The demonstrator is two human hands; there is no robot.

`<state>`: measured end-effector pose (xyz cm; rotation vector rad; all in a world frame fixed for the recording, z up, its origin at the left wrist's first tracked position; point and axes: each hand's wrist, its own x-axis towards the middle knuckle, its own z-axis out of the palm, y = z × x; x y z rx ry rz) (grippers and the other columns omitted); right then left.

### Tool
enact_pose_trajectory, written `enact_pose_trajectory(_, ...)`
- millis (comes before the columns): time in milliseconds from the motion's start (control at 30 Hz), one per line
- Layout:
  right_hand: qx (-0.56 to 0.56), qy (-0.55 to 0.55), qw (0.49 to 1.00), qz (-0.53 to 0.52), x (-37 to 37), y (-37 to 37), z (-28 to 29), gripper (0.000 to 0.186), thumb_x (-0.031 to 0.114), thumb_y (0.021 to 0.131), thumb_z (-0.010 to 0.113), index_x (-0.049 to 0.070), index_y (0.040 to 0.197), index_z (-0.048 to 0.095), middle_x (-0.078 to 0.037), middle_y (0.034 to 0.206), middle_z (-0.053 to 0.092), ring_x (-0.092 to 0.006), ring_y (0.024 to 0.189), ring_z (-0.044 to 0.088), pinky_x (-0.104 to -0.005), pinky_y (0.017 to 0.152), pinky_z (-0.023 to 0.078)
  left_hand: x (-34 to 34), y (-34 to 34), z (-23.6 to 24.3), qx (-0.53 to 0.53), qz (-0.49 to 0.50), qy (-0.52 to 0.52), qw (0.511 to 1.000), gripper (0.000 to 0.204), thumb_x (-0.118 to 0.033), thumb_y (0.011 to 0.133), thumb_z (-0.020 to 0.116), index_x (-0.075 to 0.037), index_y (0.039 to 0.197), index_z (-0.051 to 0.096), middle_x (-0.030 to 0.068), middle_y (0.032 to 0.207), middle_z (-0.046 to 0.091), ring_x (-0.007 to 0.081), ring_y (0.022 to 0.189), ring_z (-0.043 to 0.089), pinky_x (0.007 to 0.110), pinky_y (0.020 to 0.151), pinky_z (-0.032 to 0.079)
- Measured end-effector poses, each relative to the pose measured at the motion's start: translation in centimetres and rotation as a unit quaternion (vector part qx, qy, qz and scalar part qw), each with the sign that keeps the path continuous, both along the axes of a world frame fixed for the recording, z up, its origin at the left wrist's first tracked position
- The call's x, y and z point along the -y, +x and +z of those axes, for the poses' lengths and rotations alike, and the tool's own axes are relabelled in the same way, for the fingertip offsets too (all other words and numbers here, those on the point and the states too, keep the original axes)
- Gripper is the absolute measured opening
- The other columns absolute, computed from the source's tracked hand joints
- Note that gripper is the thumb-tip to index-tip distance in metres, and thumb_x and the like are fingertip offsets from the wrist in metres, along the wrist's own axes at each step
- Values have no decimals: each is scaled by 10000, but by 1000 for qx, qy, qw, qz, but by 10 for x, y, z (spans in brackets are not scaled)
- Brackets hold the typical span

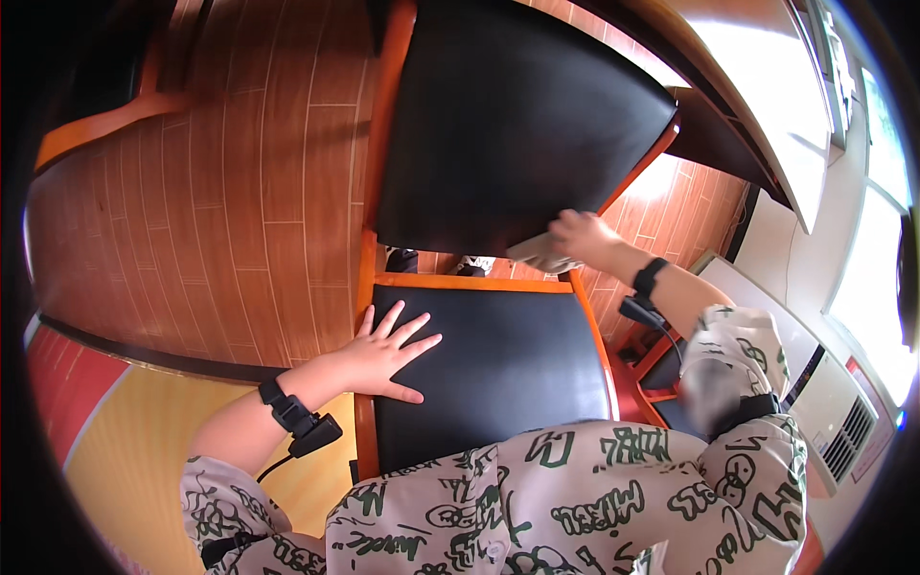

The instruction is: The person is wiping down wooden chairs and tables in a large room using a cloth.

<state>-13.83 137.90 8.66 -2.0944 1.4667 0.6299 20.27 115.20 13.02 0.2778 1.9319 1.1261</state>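
Note:
A chair with an orange wooden frame (367,273) and two black padded panels fills the middle of the view. On the nearer black panel (498,355), my left hand (379,356) lies flat with fingers spread, close to the left rail. My right hand (585,238) is closed on a greyish folded cloth (533,251). The cloth touches the near right edge of the larger, farther black panel (517,125). Parts of the cloth are hidden under my fingers. Two shoes (472,265) show through the gap between the panels.
Brown wood-look floor (278,163) spreads to the left, with another chair (105,120) at the upper left. At the upper right a table (767,77) with a bright top stands close by. A white unit with a vent (848,436) and windows are at the right.

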Motion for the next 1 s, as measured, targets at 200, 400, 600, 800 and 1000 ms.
enact_pose_trajectory(200, 145, -285, 942, -98, 156, 127, -40, 183, 173, 621, 677, 182, 803, 664, 0, 1005, 511, -211, 972, 482, -320, 660, 495, 3, -8, 8, 29, -33, -5, 999, 955, -761, 725, 475, -229, 1462, 179, 140, 1528, 43, 421, 1384, -61, 661, 1048, 43)
enact_pose_trajectory(400, 140, -157, 977, -21, 169, 121, -32, 98, 130, 677, 680, 116, 773, 687, 14, 1019, 529, -220, 1045, 484, -313, 695, 530, 5, -5, 4, 15, -33, -10, 999, 957, -765, 726, 469, -236, 1463, 167, 127, 1530, 37, 408, 1388, -51, 650, 1057, 58)
enact_pose_trajectory(600, 26, 121, 991, 59, 16, 46, -24, 191, 221, 771, 656, 215, 955, 709, 42, 1155, 541, -206, 1170, 449, -368, 835, 493, 3, -5, 4, 5, -14, -2, 1000, 948, -756, 724, 484, -236, 1461, 192, 137, 1529, 51, 409, 1390, -42, 660, 1048, 41)
enact_pose_trajectory(800, 56, -10, 995, 76, 75, 62, -13, 147, 205, 724, 674, 168, 864, 700, 24, 1083, 534, -187, 1070, 470, -323, 721, 491, 2, -3, 4, 17, -32, -10, 999, 964, -769, 720, 470, -222, 1461, 183, 146, 1527, 32, 422, 1385, -48, 657, 1051, 48)
enact_pose_trajectory(1000, 134, -263, 944, -150, 205, 121, -31, 160, 143, 636, 661, 155, 796, 664, -21, 991, 506, -219, 930, 493, -313, 626, 497, 6, -9, 5, 21, -30, -4, 999, 946, -749, 732, 480, -220, 1459, 185, 141, 1526, 46, 424, 1384, -38, 658, 1050, 62)
